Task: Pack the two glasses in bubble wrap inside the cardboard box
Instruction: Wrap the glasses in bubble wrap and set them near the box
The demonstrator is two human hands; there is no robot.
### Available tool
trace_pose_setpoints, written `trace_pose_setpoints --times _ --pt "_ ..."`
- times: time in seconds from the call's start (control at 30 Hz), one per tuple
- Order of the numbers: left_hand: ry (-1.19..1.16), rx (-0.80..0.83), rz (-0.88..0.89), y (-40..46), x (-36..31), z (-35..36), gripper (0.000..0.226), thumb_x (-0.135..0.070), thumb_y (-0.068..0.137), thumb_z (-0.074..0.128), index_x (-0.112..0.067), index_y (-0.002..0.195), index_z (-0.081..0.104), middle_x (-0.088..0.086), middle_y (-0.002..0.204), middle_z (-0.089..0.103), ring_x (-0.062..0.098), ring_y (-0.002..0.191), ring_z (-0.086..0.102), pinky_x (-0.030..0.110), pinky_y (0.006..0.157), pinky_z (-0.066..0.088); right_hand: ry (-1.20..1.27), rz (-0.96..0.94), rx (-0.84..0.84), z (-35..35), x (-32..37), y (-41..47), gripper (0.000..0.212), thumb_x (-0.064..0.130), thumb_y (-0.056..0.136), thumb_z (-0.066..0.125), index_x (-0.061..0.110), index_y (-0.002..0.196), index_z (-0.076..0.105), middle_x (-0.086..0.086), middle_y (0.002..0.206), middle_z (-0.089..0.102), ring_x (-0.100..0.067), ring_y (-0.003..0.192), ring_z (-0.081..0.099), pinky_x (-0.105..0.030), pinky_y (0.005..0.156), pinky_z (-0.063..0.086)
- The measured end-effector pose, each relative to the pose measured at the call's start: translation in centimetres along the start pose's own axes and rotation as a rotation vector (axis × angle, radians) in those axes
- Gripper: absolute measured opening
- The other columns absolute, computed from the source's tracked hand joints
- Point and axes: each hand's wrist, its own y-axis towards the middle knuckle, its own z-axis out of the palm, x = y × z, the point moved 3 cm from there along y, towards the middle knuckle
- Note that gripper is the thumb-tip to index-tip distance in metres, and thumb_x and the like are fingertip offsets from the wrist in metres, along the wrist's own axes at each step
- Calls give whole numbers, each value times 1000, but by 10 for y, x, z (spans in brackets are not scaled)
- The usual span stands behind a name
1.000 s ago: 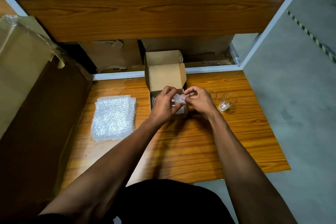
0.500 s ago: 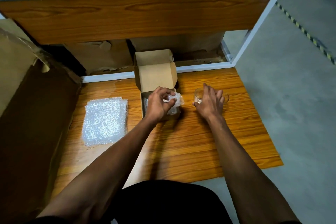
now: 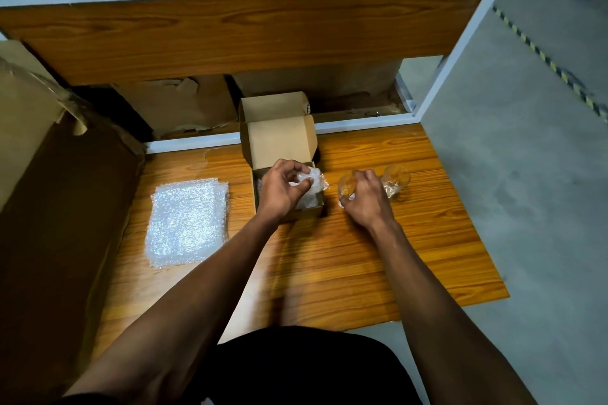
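Head view shows the right hand (image 3: 363,199), which a second ago worked the bubble wrap (image 3: 311,186) at the cardboard box (image 3: 279,141) with the left, now off to the side and curled round the nearer glass (image 3: 347,186); I judge the lining done and loading next. The left hand (image 3: 283,189) still pinches the wrap in the box. Counted: two glasses, the second glass (image 3: 396,179) standing free just beyond, one box, one stack of bubble-wrap sheets (image 3: 187,219) on the wooden table (image 3: 329,266).
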Motion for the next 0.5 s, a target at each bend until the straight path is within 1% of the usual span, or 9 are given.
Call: trace_pose_setpoints --times 0.1,0.2,0.27,0.33,0.4,0.5 --pt "-12 11 19 -6 -1 3 21 -19 86 87 -26 102 75 -7 113 66 6 92 66 10 68 50 51 -14 15 4 -4 -14 75 30 84 83 11 148 50 -8 138 50 -30 129 51 -40 102 51" --pt "-43 35 26 -13 -2 7 21 -16 86 87 -23 102 75 -5 115 66 7 93 67 12 67 53 95 -28 27 8 -9 -28 77 35 82 84 18 148 49 -3 140 50 -28 129 52 -38 101 50" --pt "-67 55 32 -17 -1 10 21 -15 86 87 -22 101 75 -5 116 65 9 93 67 17 69 56 166 15 56 13 -12 -35 85 41 81 86 19 152 44 -5 147 51 -28 135 50 -39 107 46" --pt "-76 69 37 -20 1 12 22 -15 85 87 -25 100 75 -5 116 65 10 93 68 23 72 59 219 63 87 20 -14 -40 100 45 79 87 17 159 34 -8 157 46 -30 143 45 -40 116 41" --pt "-78 78 49 -23 2 15 25 -13 84 88 -29 97 75 -4 115 66 10 91 68 25 74 59 223 77 110 27 -17 -42 111 48 81 86 16 165 20 -10 166 35 -31 151 35 -42 122 35" --pt "-63 95 53 -28 1 19 27 -14 84 89 -33 95 74 -5 114 66 4 86 66 22 74 56 179 52 127 30 -15 -42 113 52 88 78 17 167 5 -4 175 8 -24 160 10 -44 128 21"
